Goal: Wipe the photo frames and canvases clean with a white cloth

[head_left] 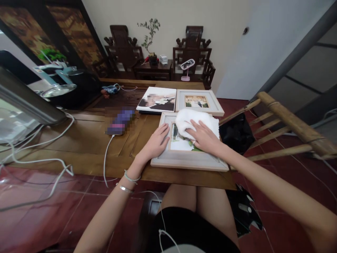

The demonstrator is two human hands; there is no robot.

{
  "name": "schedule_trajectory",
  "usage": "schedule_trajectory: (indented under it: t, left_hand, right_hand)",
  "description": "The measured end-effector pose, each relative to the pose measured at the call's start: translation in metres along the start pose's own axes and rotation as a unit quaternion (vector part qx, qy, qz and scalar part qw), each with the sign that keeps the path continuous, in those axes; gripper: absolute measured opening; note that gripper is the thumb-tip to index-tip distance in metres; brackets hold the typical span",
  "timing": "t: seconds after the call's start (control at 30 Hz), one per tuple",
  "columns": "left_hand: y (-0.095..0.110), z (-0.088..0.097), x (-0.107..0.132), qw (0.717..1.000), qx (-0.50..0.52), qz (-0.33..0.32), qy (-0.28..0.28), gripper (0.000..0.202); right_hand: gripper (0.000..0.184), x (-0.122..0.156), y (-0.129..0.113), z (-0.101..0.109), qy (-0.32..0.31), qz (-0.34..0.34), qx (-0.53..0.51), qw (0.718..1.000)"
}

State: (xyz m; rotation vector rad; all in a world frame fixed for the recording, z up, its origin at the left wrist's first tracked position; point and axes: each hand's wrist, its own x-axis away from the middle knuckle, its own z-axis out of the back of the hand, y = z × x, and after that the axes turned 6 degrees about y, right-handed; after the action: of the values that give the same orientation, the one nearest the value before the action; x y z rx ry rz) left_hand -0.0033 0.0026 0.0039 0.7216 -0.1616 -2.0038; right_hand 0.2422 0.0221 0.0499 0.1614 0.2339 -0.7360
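A pale wooden picture frame [184, 162] lies flat at the near edge of a low wooden table [86, 140]. My left hand [156, 141] rests flat on the frame's left side, fingers stretched out. My right hand [204, 136] presses down on a white cloth [192, 118] that lies over the frame's glass, fingers spread flat on it. Part of the photo shows between my hands.
Behind it lie a second framed photo [198, 101] and an unframed print [158, 99]. A blurred phone [119, 121] with a white cable sits to the left. A black bag [235, 133] and a bamboo ladder [286, 123] are to the right. Dark chairs stand at the back wall.
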Motion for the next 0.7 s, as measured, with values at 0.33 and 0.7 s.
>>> schedule_trajectory:
  t: [0.33, 0.7]
  left_hand:
    - [0.001, 0.000, 0.001, 1.000, 0.006, 0.011, -0.006, 0.051]
    - [0.000, -0.002, 0.001, 1.000, 0.002, 0.011, 0.003, 0.050]
  right_hand:
    - [0.068, 0.001, -0.020, 0.013, -0.109, 0.032, -0.042, 0.993]
    - [0.084, 0.050, -0.077, 0.068, -0.213, 0.049, -0.204, 0.954]
